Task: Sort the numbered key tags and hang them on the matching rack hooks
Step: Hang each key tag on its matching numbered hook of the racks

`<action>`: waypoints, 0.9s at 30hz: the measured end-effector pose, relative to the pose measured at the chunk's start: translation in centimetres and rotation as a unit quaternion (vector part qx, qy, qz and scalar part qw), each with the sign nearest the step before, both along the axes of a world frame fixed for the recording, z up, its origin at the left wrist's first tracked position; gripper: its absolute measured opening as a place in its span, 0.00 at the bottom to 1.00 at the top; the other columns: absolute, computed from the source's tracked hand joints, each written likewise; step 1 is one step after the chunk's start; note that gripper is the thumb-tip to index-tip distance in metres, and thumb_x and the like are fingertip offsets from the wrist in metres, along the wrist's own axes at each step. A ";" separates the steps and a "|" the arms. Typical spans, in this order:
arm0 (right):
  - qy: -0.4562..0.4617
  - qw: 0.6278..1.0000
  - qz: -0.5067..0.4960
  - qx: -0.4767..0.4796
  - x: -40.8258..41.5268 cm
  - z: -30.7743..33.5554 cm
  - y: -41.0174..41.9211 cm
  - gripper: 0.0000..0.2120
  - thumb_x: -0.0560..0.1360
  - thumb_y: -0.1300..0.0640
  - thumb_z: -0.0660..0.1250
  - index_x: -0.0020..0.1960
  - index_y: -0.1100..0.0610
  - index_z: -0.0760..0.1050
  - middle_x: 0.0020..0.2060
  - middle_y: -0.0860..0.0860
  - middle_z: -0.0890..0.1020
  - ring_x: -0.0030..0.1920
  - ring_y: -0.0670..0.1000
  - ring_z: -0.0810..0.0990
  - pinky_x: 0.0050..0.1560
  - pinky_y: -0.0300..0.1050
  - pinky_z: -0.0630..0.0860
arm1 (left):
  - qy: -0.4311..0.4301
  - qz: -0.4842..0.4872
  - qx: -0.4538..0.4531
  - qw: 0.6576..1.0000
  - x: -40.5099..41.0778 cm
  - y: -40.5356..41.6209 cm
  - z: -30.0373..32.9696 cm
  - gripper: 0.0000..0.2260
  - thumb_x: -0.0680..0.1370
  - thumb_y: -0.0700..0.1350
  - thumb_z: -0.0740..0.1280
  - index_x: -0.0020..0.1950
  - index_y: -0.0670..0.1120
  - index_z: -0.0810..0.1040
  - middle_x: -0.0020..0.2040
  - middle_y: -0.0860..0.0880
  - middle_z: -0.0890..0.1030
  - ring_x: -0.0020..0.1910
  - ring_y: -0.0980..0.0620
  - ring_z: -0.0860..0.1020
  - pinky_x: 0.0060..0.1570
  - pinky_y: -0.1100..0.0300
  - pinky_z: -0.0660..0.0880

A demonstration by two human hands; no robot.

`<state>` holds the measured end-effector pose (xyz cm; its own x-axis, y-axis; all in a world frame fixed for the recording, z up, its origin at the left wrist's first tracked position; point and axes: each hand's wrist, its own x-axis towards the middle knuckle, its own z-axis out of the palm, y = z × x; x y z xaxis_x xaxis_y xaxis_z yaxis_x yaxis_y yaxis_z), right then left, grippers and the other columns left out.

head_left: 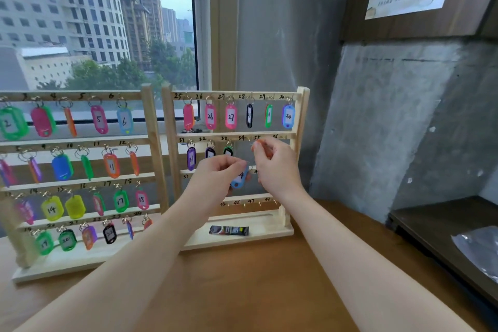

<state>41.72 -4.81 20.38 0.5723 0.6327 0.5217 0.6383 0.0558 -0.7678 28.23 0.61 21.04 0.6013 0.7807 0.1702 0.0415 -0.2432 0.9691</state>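
Observation:
Two wooden racks stand on the table: the left rack [151, 143] with tags 2 to 24 hung on its hooks, the right rack [301, 121] with tags 25 to 33. My left hand [218, 172] pinches a light blue tag [239, 179] in front of the right rack's middle rows; its number ends in 4. My right hand [272, 162] is raised just below hooks 34 and 35, pinching a small orange-tinted thing, seemingly another tag or ring, mostly hidden by the fingers. The hooks from 34 downward hang bare.
A small dark sachet [229, 230] lies on the right rack's base. A dark side shelf [444, 226] with a clear plastic bag [479, 248] stands at the right. The window is behind the racks, a concrete wall to the right.

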 end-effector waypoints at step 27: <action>0.013 0.999 -0.002 -0.032 1.1 -1.8 1.9 0.12 0.85 0.51 0.61 0.49 0.52 0.81 0.36 0.46 0.82 0.36 0.48 0.80 0.39 0.55 0.80 | 0.006 0.174 0.151 0.973 4.6 2.4 2.1 0.13 0.77 0.42 0.70 0.35 0.56 0.81 0.33 0.58 0.82 0.39 0.54 0.82 0.36 0.59 0.77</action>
<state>42.80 -2.93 18.61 0.5883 0.6611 0.4657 0.6181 0.0036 -0.7861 32.86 3.01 23.14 0.3123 0.8530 0.4181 0.1833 -0.4859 0.8546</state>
